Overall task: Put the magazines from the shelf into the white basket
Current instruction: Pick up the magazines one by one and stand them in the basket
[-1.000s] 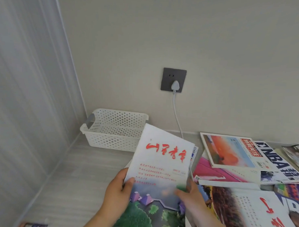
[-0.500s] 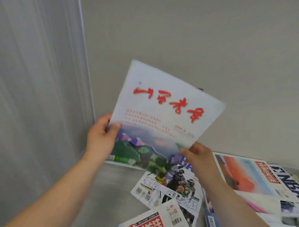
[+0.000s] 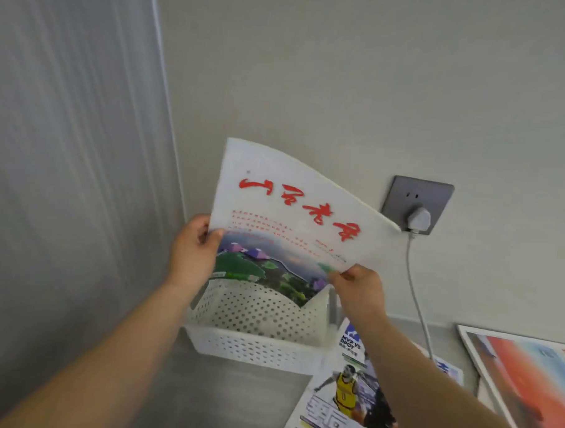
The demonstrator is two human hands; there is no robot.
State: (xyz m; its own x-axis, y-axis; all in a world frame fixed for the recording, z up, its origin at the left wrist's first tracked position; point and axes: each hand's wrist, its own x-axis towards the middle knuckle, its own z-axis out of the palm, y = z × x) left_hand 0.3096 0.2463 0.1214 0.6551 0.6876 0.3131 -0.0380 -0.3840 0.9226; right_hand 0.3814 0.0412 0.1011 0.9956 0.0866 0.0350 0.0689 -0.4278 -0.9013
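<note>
I hold a white magazine with red brush lettering and a landscape picture upright over the white perforated basket, its lower corner dipping inside the basket. My left hand grips its left edge, thumb on the cover. My right hand pinches its lower right edge. The basket stands in the shelf's back left corner; what lies in it is hidden by the magazine.
A basketball magazine lies right of the basket, an orange-red one further right. A grey wall socket with a white plug and cable sits behind. The grey side panel closes the left.
The magazine was lifted off the pile, raised, then carried left and down over the basket; both hands kept their hold. The basket has come back into view.
</note>
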